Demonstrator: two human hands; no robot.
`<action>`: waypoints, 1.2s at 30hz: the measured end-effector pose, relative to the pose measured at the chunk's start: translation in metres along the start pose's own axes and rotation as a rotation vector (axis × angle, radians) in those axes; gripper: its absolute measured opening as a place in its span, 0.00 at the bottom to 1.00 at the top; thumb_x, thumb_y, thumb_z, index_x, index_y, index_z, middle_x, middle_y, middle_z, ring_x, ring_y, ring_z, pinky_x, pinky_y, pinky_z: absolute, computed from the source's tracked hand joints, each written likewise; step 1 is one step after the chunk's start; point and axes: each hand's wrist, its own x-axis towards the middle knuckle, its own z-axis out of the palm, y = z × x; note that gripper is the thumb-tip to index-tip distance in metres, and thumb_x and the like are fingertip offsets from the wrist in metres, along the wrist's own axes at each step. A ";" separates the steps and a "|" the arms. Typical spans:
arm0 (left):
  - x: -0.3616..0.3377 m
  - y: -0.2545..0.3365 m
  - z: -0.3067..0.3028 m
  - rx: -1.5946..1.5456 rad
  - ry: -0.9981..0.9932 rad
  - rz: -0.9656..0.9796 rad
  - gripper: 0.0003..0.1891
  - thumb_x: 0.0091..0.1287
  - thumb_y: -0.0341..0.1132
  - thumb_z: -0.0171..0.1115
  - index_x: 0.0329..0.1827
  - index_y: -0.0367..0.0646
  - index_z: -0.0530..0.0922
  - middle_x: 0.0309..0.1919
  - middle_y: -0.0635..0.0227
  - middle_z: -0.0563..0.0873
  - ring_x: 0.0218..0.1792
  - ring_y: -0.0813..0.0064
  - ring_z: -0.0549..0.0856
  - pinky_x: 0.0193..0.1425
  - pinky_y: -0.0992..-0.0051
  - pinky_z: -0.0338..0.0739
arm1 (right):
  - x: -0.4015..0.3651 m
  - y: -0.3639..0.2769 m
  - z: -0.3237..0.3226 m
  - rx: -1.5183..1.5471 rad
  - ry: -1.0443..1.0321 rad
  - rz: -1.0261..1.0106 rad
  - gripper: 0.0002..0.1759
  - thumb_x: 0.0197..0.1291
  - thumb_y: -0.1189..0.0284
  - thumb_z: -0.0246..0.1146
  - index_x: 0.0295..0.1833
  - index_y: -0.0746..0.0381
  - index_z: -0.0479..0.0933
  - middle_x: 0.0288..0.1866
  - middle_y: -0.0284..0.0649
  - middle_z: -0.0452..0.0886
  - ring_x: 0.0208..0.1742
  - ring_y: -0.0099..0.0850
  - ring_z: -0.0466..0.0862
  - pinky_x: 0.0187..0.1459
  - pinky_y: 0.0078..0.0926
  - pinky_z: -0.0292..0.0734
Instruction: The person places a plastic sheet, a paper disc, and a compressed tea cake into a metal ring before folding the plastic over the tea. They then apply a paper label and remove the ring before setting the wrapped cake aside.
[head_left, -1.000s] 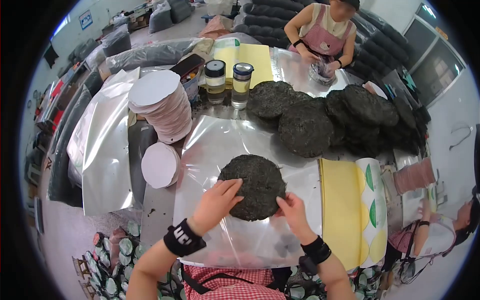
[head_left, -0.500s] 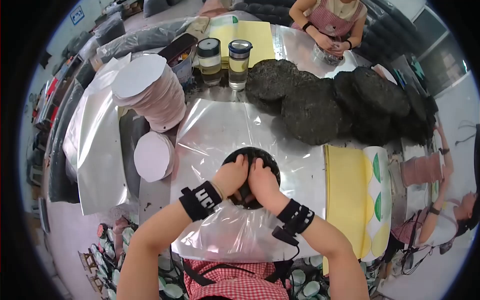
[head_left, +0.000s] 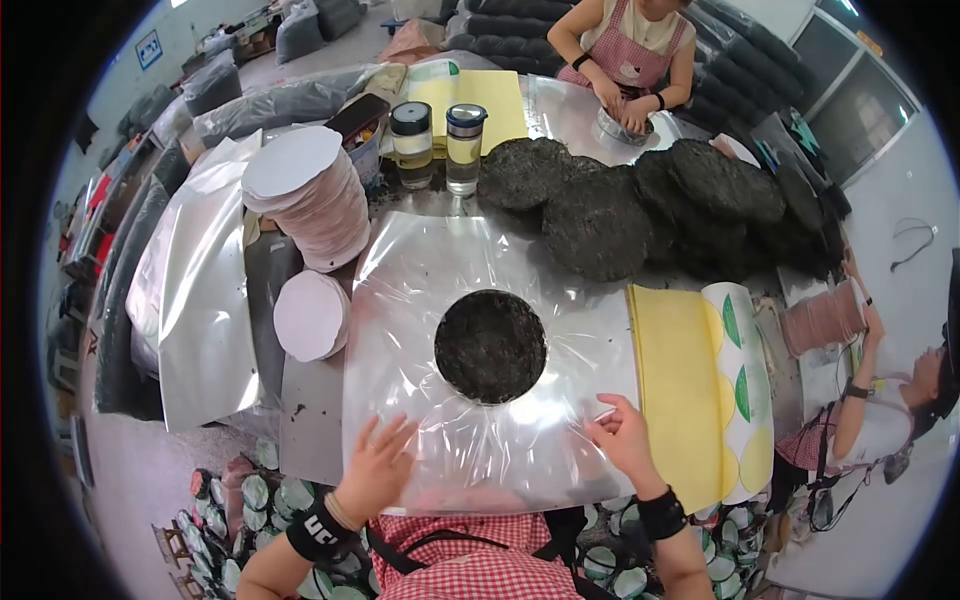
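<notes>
A dark, flat, round cake [head_left: 490,347], looking like dried seaweed, lies in the middle of clear plastic sheets [head_left: 410,290] spread on the table. My left hand [head_left: 380,468] is over the near left part of the plastic, fingers spread, with nothing in it. Over the near right part hovers my right hand [head_left: 624,440], its thumb and forefinger apart and its other fingers bent. Both hands are clear of the round cake. To the right of the plastic lies a stack of yellow sheets [head_left: 677,390], beside white printed sheets with green marks [head_left: 741,345].
Many dark round cakes [head_left: 597,222] are piled at the back right. On the left stand a tall stack of white paper discs [head_left: 315,205] and a lower one [head_left: 311,316]. Two lidded bottles [head_left: 463,150] stand behind. Co-workers sit across [head_left: 640,50] and at right [head_left: 890,410].
Both my hands have left the dark cake and drawn back towards me, moving apart. The cake now shows whole and flat. The view has shifted slightly.
</notes>
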 end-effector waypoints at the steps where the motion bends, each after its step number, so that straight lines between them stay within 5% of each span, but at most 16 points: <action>1: -0.001 -0.012 -0.007 0.100 0.086 -0.029 0.12 0.61 0.31 0.68 0.46 0.40 0.82 0.57 0.55 0.83 0.61 0.48 0.79 0.68 0.44 0.67 | -0.007 -0.027 -0.005 0.149 -0.132 0.011 0.20 0.65 0.77 0.65 0.62 0.63 0.74 0.36 0.39 0.84 0.30 0.24 0.83 0.34 0.21 0.80; 3: -0.017 -0.011 -0.014 0.194 0.123 -0.046 0.09 0.61 0.31 0.67 0.43 0.42 0.83 0.57 0.56 0.84 0.61 0.50 0.80 0.68 0.43 0.67 | -0.007 -0.056 -0.040 0.564 0.067 -0.287 0.19 0.66 0.80 0.63 0.61 0.63 0.75 0.35 0.36 0.82 0.30 0.20 0.80 0.32 0.16 0.76; 6: -0.049 0.019 -0.006 -0.272 0.164 0.658 0.25 0.63 0.35 0.69 0.63 0.38 0.77 0.59 0.56 0.83 0.64 0.47 0.79 0.67 0.52 0.74 | 0.023 -0.039 -0.060 0.661 0.323 -0.470 0.16 0.67 0.80 0.63 0.60 0.63 0.77 0.35 0.33 0.81 0.30 0.21 0.78 0.32 0.19 0.76; 7: -0.049 0.009 0.023 -0.261 0.170 0.667 0.25 0.63 0.35 0.69 0.63 0.38 0.77 0.59 0.56 0.83 0.64 0.47 0.79 0.67 0.52 0.74 | 0.047 0.005 -0.047 0.373 0.332 -0.426 0.15 0.67 0.78 0.64 0.59 0.64 0.77 0.38 0.34 0.81 0.32 0.23 0.80 0.35 0.20 0.78; 8: -0.046 -0.013 0.073 -0.153 -0.074 0.363 0.30 0.62 0.40 0.71 0.66 0.37 0.75 0.60 0.53 0.82 0.65 0.45 0.77 0.67 0.52 0.75 | 0.057 0.036 -0.036 0.088 0.342 -0.369 0.15 0.67 0.76 0.66 0.58 0.64 0.78 0.41 0.35 0.81 0.34 0.25 0.82 0.37 0.21 0.79; 9: -0.028 -0.022 0.076 -0.101 0.002 0.154 0.33 0.61 0.42 0.73 0.67 0.37 0.74 0.60 0.50 0.81 0.66 0.46 0.76 0.68 0.52 0.74 | 0.052 0.043 -0.015 0.324 0.228 -0.159 0.19 0.64 0.73 0.69 0.59 0.65 0.78 0.47 0.38 0.81 0.42 0.32 0.83 0.46 0.27 0.80; 11: 0.033 -0.031 0.053 -0.095 0.427 -0.171 0.34 0.58 0.46 0.75 0.65 0.38 0.75 0.60 0.44 0.79 0.68 0.48 0.74 0.70 0.53 0.72 | 0.051 0.025 0.030 -0.028 0.105 -0.409 0.35 0.56 0.65 0.75 0.66 0.66 0.72 0.60 0.47 0.78 0.57 0.44 0.81 0.62 0.38 0.76; 12: 0.063 -0.035 0.054 -0.143 0.470 -0.133 0.37 0.57 0.50 0.75 0.65 0.38 0.74 0.62 0.43 0.78 0.70 0.49 0.73 0.72 0.52 0.70 | 0.047 0.012 0.045 -0.629 0.085 -0.833 0.45 0.51 0.61 0.78 0.72 0.66 0.67 0.67 0.52 0.74 0.65 0.49 0.77 0.70 0.44 0.71; 16: 0.127 -0.008 0.063 -0.147 0.182 0.106 0.38 0.55 0.54 0.77 0.63 0.38 0.76 0.61 0.46 0.79 0.68 0.51 0.75 0.77 0.50 0.62 | 0.045 -0.013 0.108 -0.372 -0.062 -0.522 0.69 0.42 0.55 0.82 0.81 0.70 0.47 0.76 0.60 0.65 0.76 0.56 0.66 0.76 0.48 0.61; 17: 0.128 -0.014 0.076 -0.208 0.239 0.026 0.32 0.55 0.51 0.77 0.57 0.40 0.77 0.47 0.52 0.85 0.54 0.53 0.84 0.67 0.52 0.73 | 0.045 0.011 0.110 -0.232 -0.052 -0.559 0.68 0.43 0.54 0.82 0.81 0.70 0.48 0.76 0.60 0.64 0.76 0.55 0.66 0.76 0.46 0.61; 21: 0.130 -0.013 0.088 -0.153 0.133 -0.410 0.24 0.58 0.45 0.74 0.52 0.40 0.80 0.38 0.60 0.87 0.33 0.56 0.85 0.37 0.59 0.78 | 0.077 0.014 0.105 0.155 0.127 -0.501 0.65 0.46 0.50 0.81 0.80 0.70 0.51 0.77 0.59 0.64 0.75 0.53 0.69 0.75 0.43 0.63; 24: 0.128 -0.008 0.087 -0.108 0.109 -0.393 0.22 0.58 0.43 0.74 0.50 0.40 0.80 0.37 0.57 0.87 0.32 0.54 0.85 0.40 0.59 0.79 | 0.084 -0.077 0.122 0.033 0.165 -0.761 0.56 0.51 0.52 0.78 0.78 0.67 0.58 0.74 0.57 0.68 0.73 0.52 0.73 0.71 0.43 0.69; 27: 0.118 -0.017 0.067 -0.185 0.177 -0.199 0.29 0.59 0.42 0.74 0.60 0.38 0.74 0.48 0.53 0.85 0.45 0.55 0.85 0.51 0.60 0.78 | 0.070 -0.084 0.163 -0.151 0.119 -1.000 0.28 0.63 0.60 0.69 0.64 0.62 0.77 0.58 0.49 0.83 0.61 0.47 0.82 0.60 0.40 0.78; 29: 0.101 -0.031 0.046 -0.374 0.405 -0.127 0.41 0.58 0.44 0.73 0.72 0.33 0.67 0.68 0.53 0.75 0.58 0.60 0.79 0.61 0.62 0.74 | 0.066 -0.077 0.160 -0.122 0.060 -0.850 0.26 0.63 0.60 0.68 0.63 0.62 0.78 0.54 0.47 0.85 0.56 0.45 0.84 0.54 0.39 0.80; 32: 0.121 -0.045 0.055 -0.995 0.286 -0.320 0.44 0.61 0.45 0.71 0.77 0.34 0.61 0.72 0.53 0.68 0.59 0.62 0.78 0.63 0.64 0.73 | 0.060 -0.075 0.170 -0.141 0.039 -0.683 0.16 0.64 0.68 0.66 0.55 0.62 0.81 0.46 0.43 0.87 0.44 0.44 0.86 0.41 0.38 0.81; 36: 0.139 -0.012 0.054 -0.283 0.289 0.111 0.42 0.61 0.48 0.72 0.75 0.36 0.67 0.70 0.54 0.74 0.65 0.53 0.77 0.74 0.54 0.66 | 0.075 -0.044 0.148 -0.262 -0.157 -0.865 0.10 0.66 0.72 0.61 0.51 0.62 0.80 0.40 0.44 0.85 0.38 0.44 0.85 0.39 0.42 0.81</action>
